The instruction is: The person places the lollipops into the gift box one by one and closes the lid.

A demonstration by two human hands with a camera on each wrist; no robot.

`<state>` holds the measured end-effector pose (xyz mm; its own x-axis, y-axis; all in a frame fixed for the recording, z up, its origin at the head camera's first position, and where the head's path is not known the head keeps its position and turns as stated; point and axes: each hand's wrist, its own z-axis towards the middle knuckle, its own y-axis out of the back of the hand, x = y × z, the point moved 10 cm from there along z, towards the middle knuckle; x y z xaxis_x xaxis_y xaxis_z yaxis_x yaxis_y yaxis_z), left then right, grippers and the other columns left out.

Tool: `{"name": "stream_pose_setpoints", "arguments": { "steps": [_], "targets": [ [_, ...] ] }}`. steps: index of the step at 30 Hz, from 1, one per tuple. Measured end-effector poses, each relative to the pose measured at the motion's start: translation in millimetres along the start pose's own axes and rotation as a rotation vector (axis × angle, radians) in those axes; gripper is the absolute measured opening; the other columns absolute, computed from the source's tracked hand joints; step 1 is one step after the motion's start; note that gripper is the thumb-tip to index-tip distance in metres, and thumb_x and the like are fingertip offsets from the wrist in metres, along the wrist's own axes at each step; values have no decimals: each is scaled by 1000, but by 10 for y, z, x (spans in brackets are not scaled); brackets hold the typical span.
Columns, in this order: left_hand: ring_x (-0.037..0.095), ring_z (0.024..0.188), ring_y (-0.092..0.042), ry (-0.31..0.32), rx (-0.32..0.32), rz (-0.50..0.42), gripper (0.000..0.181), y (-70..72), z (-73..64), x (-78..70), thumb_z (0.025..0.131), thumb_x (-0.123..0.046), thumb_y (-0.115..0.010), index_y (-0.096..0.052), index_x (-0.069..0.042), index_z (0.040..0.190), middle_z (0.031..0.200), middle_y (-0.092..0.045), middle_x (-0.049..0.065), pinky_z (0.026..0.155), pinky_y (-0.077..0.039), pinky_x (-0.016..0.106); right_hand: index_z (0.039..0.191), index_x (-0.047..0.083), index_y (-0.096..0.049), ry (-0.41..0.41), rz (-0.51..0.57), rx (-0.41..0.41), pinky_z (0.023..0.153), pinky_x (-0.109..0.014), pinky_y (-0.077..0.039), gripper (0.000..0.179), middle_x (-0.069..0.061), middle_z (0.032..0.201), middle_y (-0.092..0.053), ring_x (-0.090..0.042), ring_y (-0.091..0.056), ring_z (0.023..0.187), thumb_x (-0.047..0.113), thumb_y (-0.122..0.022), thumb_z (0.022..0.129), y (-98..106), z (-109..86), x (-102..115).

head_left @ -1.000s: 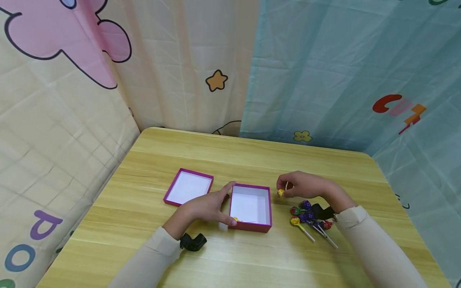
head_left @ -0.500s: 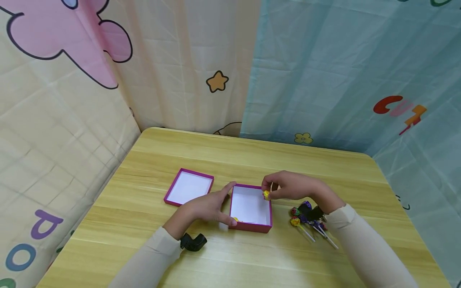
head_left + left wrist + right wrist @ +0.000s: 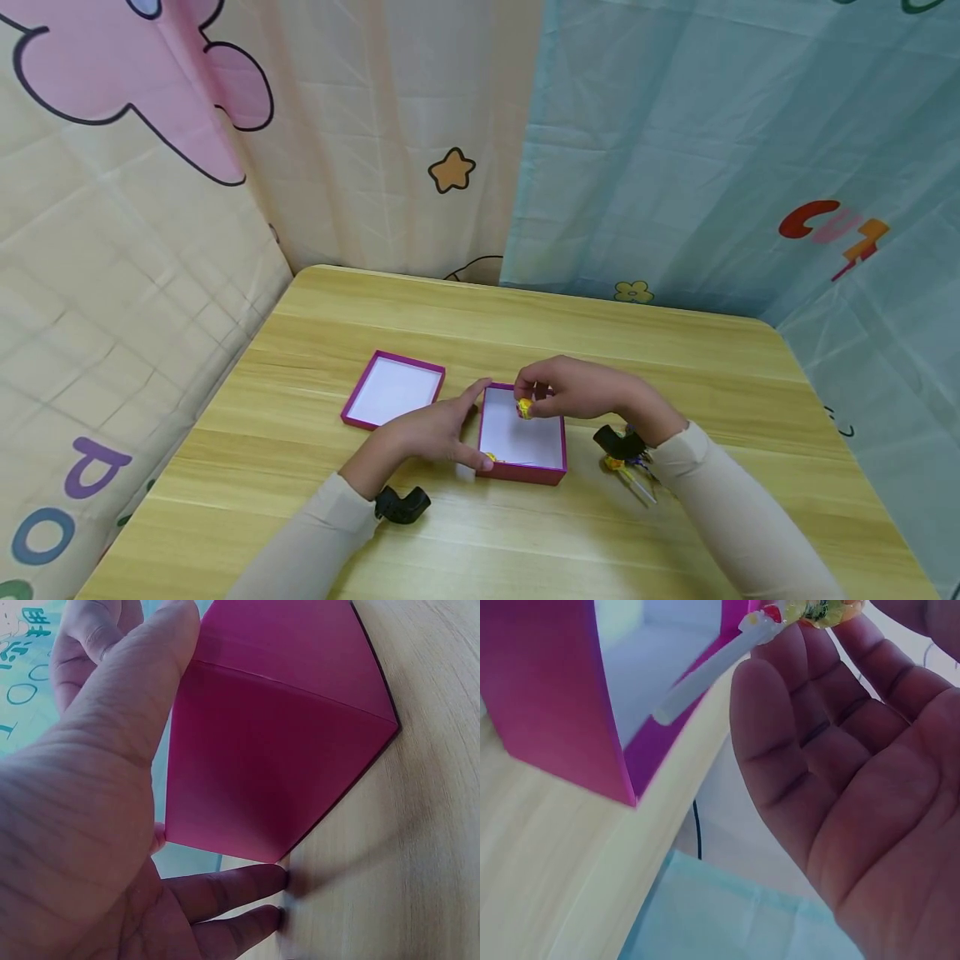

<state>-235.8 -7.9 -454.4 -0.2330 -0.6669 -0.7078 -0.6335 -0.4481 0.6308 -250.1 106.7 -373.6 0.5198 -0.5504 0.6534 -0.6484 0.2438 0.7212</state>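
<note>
Over the purple box point(image 3: 528, 477), my right hand point(image 3: 573, 387) pinches a yellow-wrapped lollipop point(image 3: 524, 408) by its candy end. The white stick point(image 3: 705, 679) points toward the box's open top in the right wrist view. My left hand point(image 3: 431, 429) holds the box along its left side, thumb at the near corner and index finger at the far corner. In the left wrist view the thumb lies along the magenta wall point(image 3: 277, 750), and two other fingers reach down to the table. Another yellow lollipop point(image 3: 491, 457) lies inside at the near left corner, partly behind the thumb.
The white-lined lid point(image 3: 395, 390) lies inside-up left of the box. Loose lollipops point(image 3: 615, 463) lie to the right, mostly hidden under my right wrist and its black camera point(image 3: 617, 442). Patterned curtains point(image 3: 637, 150) hang behind the wooden table point(image 3: 465, 325).
My right hand has carried the lollipop leftward from beside the box to over its inside. Its wrist now covers most of the loose lollipops. The left hand and box have stayed put.
</note>
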Motion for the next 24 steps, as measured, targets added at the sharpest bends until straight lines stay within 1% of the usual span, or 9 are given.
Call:
{"name": "stream_pose_setpoints", "arguments": {
  "steps": [3, 8, 12, 20, 24],
  "targets": [
    [18, 131, -46, -1, 1, -5, 126, 1, -4, 6, 69, -62, -83, -5, -25, 161, 154, -40, 9, 110, -36, 43, 97, 19, -64, 19, -5, -1, 68, -30, -50, 8, 9, 89, -60, -15, -57, 82, 11, -64, 95, -47, 55, 25],
    [19, 133, -45, -5, 2, 0, 126, 2, -9, 3, 70, -63, -82, -4, -24, 161, 154, -40, 11, 110, -36, 44, 96, 21, -64, 11, -6, 3, 72, -30, -51, 9, 9, 89, -60, -17, -58, 86, 12, -66, 94, -160, 136, 1],
    [20, 135, -43, -15, 1, -1, 125, 1, -7, 0, 71, -62, -81, -4, -23, 161, 155, -38, 12, 111, -35, 44, 96, 21, -63, 5, -16, 12, 72, -29, -50, 10, 10, 89, -60, -15, -58, 85, 12, -66, 94, -252, 203, -37],
    [22, 138, -40, -30, 1, 2, 123, 6, -6, -4, 73, -61, -81, -4, -22, 161, 155, -37, 14, 112, -33, 45, 91, 17, -63, -7, -78, 70, 71, -26, -48, 9, 10, 84, -59, -10, -55, 78, 8, -67, 92, -460, 333, -105],
    [22, 138, -40, -30, -1, 0, 123, 6, -6, 3, 73, -61, -81, -4, -22, 161, 155, -37, 13, 112, -34, 45, 90, 16, -64, -21, -107, 96, 71, -26, -47, 9, 11, 82, -58, -8, -53, 76, 9, -69, 91, -532, 375, -123]
  ]
}}
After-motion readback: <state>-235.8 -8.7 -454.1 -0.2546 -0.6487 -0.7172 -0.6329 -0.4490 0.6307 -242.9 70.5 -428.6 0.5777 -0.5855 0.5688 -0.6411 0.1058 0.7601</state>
